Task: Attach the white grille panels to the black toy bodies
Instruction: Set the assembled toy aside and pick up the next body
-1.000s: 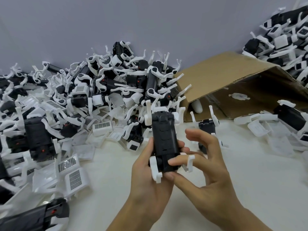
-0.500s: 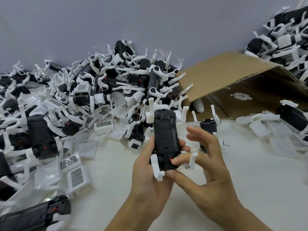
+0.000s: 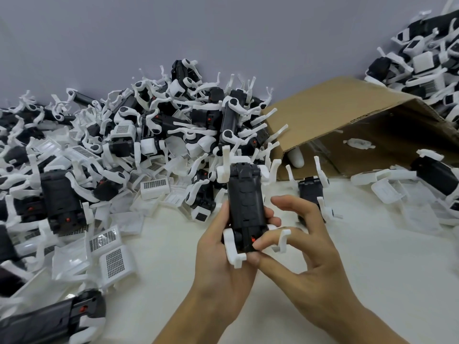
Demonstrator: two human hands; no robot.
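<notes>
Loose white grille panels lie scattered at lower left of the frame, below a heap of black toy bodies with white legs that fills the left and centre against the wall. At centre, the left hand holds its grip closed around one black toy body, stood upright above the pale surface, thumb on its left flank and fingers wrapped behind. The right hand pinches the body's lower end between thumb and forefinger near a small red dot, its other fingers spread loosely above. No panel is on this body yet. To fit one well, the left hand should likely hold the body steady while a panel is squared to its seat before pressing. At right, a tipped cardboard box lies open, more toys beyond it.
</notes>
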